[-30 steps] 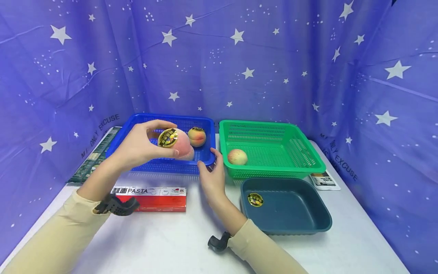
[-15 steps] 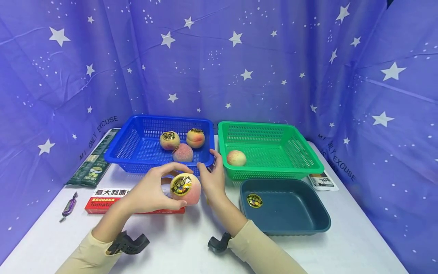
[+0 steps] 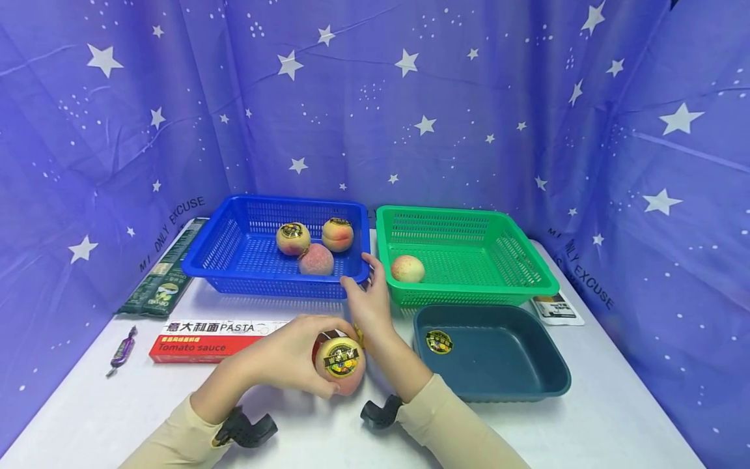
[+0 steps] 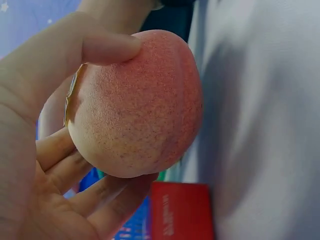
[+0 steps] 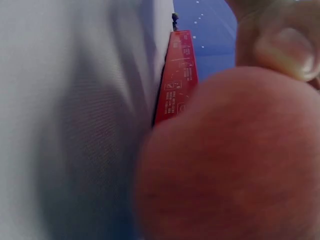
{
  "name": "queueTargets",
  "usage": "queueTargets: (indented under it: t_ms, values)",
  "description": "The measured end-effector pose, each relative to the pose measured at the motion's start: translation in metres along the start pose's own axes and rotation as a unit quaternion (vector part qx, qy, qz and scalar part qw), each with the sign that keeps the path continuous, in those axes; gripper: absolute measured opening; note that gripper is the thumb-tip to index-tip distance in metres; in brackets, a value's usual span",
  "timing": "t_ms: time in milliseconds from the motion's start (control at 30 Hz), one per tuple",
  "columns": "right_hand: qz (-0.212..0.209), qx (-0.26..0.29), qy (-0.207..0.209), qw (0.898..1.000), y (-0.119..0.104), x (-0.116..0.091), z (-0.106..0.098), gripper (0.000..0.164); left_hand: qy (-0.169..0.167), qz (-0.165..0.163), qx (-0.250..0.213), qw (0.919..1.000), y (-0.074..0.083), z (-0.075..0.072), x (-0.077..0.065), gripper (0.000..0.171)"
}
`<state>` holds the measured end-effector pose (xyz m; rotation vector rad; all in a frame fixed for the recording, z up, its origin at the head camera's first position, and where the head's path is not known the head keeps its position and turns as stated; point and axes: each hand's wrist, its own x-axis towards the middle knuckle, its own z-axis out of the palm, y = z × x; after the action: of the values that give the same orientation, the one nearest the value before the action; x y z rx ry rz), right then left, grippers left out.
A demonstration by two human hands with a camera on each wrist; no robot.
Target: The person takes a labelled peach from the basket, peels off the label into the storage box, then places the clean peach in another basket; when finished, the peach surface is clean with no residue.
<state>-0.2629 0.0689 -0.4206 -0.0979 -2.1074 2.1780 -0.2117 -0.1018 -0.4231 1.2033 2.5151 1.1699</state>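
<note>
My left hand (image 3: 299,355) grips a peach (image 3: 344,370) with a black-and-gold sticker, low over the front of the table, close beside the right forearm. In the left wrist view the thumb presses the reddish side of this peach (image 4: 145,110), with the fingers behind it. It also fills much of the right wrist view, blurred. My right hand (image 3: 369,303) holds the front right corner of the blue basket (image 3: 263,281), thumb at the near rim and fingers at the side. Inside that basket sit a pink peach (image 3: 317,260) and two yellowish stickered peaches (image 3: 292,240).
Right of the blue basket stands a green basket (image 3: 469,292) with one pale peach (image 3: 407,268). A dark teal basin (image 3: 498,365) is in front of it. A red pasta box (image 3: 193,348), purple-wrapped candy (image 3: 122,351), green packet (image 3: 161,286) and white packet (image 3: 556,309) lie around.
My left hand has carried the peach out of the blue basket, toward the front and right, down near the right forearm. The right hand has stayed at the basket corner.
</note>
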Motion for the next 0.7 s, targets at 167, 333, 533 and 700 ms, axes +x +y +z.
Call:
queueTargets:
  t_ms: [167,333,533,700]
  values:
    - [-0.002,-0.009,-0.02,1.0,-0.002,-0.003,-0.003,0.068,-0.018,-0.001,-0.003,0.9998,-0.001,0.008,0.002,0.068]
    - [0.002,-0.035,-0.048,0.998,-0.007,-0.012,-0.012,0.072,-0.019,-0.002,-0.003,0.9998,-0.001,0.009,0.002,0.067]
    - [0.002,-0.085,-0.083,0.993,-0.025,-0.04,-0.038,0.073,-0.019,0.013,0.005,0.9997,-0.002,0.007,-0.003,0.07]
    - [-0.063,-0.14,-0.099,0.983,-0.029,-0.074,-0.064,0.057,-0.014,0.005,0.01,0.9998,-0.001,0.004,-0.006,0.07]
